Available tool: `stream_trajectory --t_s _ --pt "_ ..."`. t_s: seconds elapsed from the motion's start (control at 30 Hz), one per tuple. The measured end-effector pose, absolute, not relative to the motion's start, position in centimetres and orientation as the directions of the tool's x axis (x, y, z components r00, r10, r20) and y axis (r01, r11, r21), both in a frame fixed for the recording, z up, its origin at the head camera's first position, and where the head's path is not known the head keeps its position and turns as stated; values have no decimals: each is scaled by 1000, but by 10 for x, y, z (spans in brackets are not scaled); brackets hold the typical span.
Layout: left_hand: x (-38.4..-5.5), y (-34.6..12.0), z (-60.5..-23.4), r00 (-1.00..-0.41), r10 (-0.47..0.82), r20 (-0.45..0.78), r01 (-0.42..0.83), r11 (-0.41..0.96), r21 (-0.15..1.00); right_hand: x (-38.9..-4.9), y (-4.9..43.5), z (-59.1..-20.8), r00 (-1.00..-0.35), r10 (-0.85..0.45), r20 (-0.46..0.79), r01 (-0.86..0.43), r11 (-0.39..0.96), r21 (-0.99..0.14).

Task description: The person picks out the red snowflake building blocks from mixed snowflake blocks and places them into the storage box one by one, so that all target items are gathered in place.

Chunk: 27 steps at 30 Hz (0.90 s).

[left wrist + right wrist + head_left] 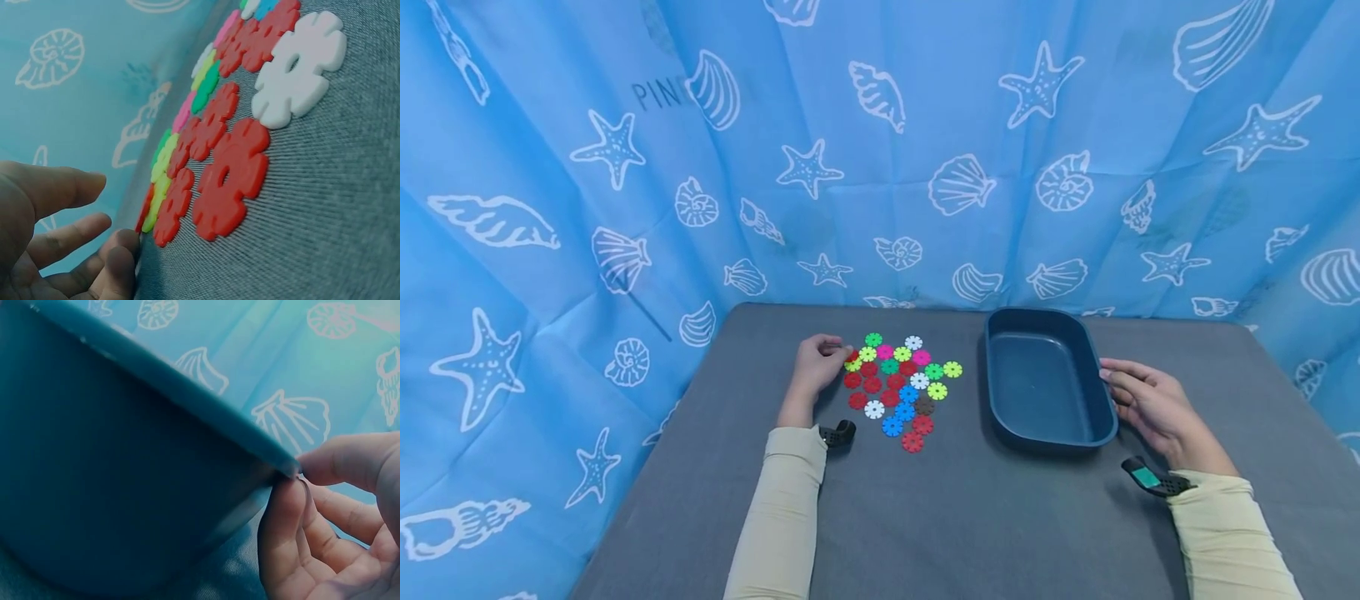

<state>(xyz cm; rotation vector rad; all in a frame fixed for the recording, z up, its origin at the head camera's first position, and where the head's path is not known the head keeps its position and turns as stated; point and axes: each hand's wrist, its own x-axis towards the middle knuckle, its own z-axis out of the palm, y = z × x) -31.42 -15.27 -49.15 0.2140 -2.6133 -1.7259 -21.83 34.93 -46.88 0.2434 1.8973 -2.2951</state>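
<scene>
Several flower-shaped plastic discs in red, white, yellow, green, pink, blue and brown lie flat in a loose cluster on the grey cloth. My left hand [822, 364] is at the cluster's far left edge. In the left wrist view its thumb and fingers stand apart, with a fingertip [128, 240] at or beside a red disc [145, 209]; whether they touch, I cannot tell. Nearer that camera lie another red disc [232, 181] and a white disc [301, 70]. My right hand [1153, 408] pinches the right rim of a dark blue rectangular tub [1048, 446] between thumb and fingers.
The tub stands upright on the grey-covered table [970, 517], right of the discs, with none visible inside. A blue curtain [880, 167] with white shells and starfish hangs behind the table and along its left side.
</scene>
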Motion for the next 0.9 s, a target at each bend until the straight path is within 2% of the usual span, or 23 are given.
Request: stream_trajectory --t_s 0.47,0.9 --pt "-312 -147 -495 -991 -124 -43 -93 432 897 -218 354 -474 -978 -60 -201 209 -268 -940" --pt "-315 -142 -498 -993 -111 -33 -88 543 835 -219 357 -479 -975 -83 -205 221 -292 -931"
